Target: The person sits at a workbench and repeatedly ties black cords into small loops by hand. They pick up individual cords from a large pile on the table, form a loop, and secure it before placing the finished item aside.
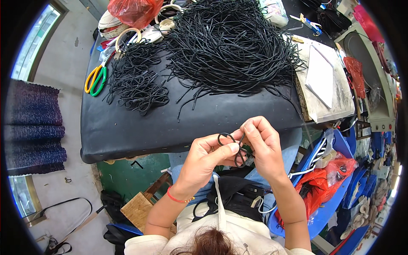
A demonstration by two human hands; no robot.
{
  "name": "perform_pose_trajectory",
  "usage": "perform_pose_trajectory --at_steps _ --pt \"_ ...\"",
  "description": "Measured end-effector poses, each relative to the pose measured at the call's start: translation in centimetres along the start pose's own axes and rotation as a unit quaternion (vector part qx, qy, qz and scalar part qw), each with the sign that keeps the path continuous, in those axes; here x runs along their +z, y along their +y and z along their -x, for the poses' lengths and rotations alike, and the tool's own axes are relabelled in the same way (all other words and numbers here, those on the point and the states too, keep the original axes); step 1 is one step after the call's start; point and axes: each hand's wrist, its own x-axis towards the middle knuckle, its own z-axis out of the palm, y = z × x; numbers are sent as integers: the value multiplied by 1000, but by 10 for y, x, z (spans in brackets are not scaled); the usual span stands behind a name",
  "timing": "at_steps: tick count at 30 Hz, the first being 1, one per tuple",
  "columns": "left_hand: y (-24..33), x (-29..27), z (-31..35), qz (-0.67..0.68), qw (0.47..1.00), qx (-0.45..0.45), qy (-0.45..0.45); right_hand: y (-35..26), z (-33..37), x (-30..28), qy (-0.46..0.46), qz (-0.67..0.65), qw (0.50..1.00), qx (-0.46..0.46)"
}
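Observation:
A thin black cord (224,137), bent into loops, is between my two hands just off the table's front edge. My left hand (211,154) pinches its crossing with thumb and fingers, a loop standing out above the thumb. Thumb and forefinger of my right hand (262,142) are closed on another stretch of the same cord. Beyond my hands, a large heap of loose black cords (229,51) spreads over the black table (127,131). Left of it lies a smaller pile of looped black cords (140,83).
Scissors with yellow and green handles (97,80) lie at the table's left edge. Tape rolls (127,39) and a red plastic bag (134,12) are behind them. To the right are a worn board (340,100) with white paper (321,76) and a blue bin (340,187) holding red bags.

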Motion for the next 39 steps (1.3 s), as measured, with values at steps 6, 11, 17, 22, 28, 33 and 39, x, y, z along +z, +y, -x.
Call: perform_pose_trajectory --at_steps 6,11,17,22,28,33,39 --pt "-12 6 -3 81 995 46 36 -1 -6 4 51 1 998 -29" --pt "-20 8 -9 114 987 79 84 7 17 -21 37 66 997 -1" --pt "-18 7 -5 -10 996 70 57 -2 19 -16 14 82 996 -34" --pt "-16 1 -5 -81 993 71 46 0 20 -20 -28 99 993 -50" --pt "-16 0 -3 -63 995 52 51 -1 17 -24 -58 134 989 -36" --pt "-18 2 -3 -64 994 53 72 -1 16 -26 -68 153 985 -30" --pt "-24 5 -5 -123 981 116 89 3 13 -19 -31 49 998 26"
